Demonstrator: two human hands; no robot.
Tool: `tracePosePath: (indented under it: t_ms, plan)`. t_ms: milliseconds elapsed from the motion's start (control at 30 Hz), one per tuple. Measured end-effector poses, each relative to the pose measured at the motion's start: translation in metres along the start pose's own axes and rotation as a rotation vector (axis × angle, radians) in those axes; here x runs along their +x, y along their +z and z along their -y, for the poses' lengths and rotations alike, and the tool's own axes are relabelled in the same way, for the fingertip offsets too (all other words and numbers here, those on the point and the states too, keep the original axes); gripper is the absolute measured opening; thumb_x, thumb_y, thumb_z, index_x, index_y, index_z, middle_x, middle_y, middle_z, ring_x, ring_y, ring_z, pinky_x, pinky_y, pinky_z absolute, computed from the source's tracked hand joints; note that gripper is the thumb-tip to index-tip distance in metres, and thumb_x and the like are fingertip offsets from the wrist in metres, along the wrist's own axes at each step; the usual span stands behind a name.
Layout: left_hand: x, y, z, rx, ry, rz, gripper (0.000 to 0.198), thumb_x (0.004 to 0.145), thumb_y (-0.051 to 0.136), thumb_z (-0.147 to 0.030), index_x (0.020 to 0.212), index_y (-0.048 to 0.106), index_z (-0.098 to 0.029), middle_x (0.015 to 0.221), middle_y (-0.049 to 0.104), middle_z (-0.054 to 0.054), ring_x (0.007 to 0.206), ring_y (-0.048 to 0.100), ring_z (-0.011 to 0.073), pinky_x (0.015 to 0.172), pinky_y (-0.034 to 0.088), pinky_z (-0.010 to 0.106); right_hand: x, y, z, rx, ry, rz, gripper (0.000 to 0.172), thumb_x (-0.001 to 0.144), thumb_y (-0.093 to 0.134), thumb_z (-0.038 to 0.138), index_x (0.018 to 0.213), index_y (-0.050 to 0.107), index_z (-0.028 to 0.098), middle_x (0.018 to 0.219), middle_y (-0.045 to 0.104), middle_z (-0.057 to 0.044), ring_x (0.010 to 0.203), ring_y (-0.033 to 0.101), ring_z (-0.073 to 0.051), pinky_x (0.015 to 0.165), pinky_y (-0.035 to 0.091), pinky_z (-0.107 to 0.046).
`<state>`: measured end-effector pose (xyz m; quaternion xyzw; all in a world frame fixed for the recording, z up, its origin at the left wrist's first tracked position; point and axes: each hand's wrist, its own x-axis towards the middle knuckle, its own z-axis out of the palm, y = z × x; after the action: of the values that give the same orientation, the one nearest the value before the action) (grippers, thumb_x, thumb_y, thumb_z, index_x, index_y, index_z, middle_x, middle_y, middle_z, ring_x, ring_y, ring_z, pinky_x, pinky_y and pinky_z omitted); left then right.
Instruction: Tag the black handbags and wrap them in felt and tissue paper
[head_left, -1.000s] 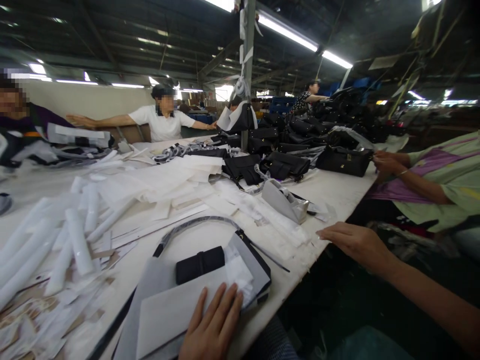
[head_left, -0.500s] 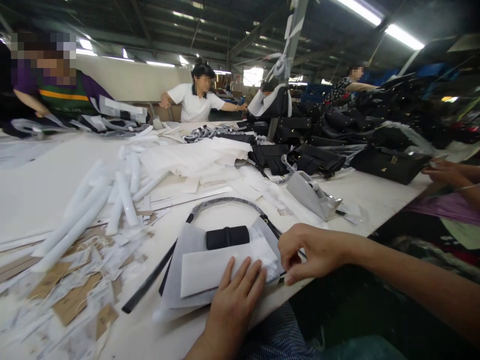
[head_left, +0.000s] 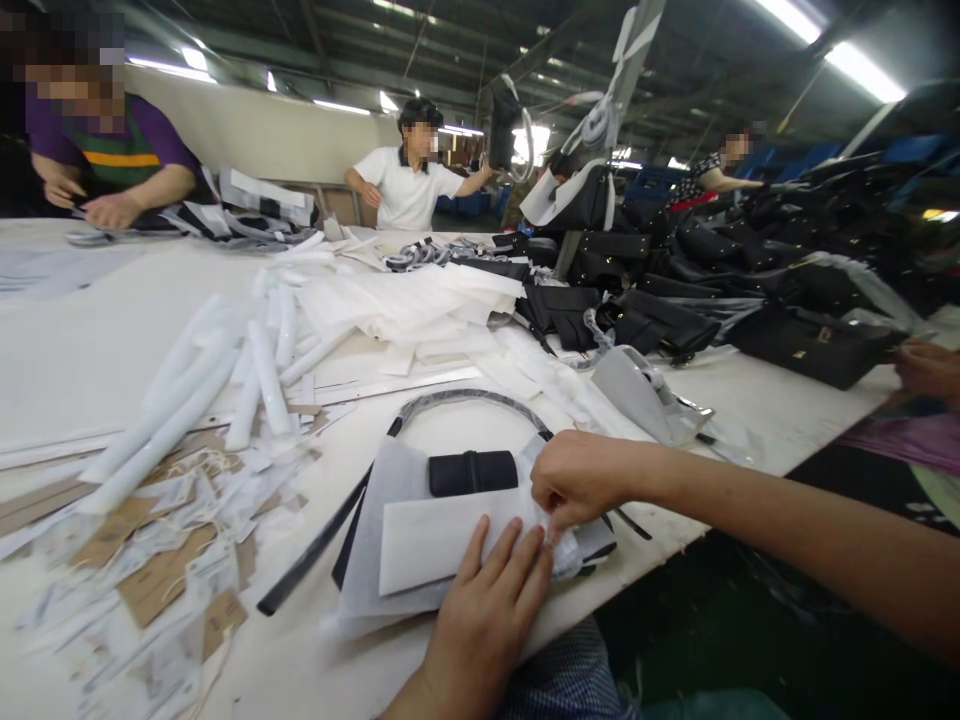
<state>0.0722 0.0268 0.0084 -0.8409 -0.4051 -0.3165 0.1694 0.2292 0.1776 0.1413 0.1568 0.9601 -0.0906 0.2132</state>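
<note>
A black bag wrapped in grey-white paper [head_left: 390, 500] lies at the near table edge, with a white sheet [head_left: 427, 535] on top and a black clasp flap [head_left: 472, 472] showing. Its wrapped strap [head_left: 469, 400] arcs behind it. My left hand [head_left: 487, 610] rests flat on the white sheet, fingers stretched out. My right hand [head_left: 581, 478] has its fingers pinched on crinkled clear wrapping [head_left: 566, 545] at the bag's right end.
White paper rolls [head_left: 225, 380] and card tags [head_left: 161, 575] litter the left of the table [head_left: 90, 340]. A grey tape dispenser [head_left: 645, 395] stands right of the bag. Black bags [head_left: 675, 290] pile up at the back right. Other people work across and beside the table.
My right hand came in from the table's right edge and closed on the wrapping at the bag's right end. The view has swung left; my left hand stays on the white sheet.
</note>
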Motion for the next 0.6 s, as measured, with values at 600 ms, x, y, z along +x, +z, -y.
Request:
tracePosePath:
  t_ms: [600]
  plan:
    - [-0.005,0.004,-0.004,-0.014,-0.043,-0.022,0.040,0.105,0.033,-0.022,0.135,0.059,-0.025,0.143,0.057,0.002,0.134,0.050,0.0229,0.124,0.016,0.049,0.040,-0.005,-0.003,-0.170,0.038,0.225,0.026,0.070,0.080,0.050,0.068,0.078,0.025,0.059,0.070,-0.002,0.056,0.061,-0.017,0.052,0.028,-0.027]
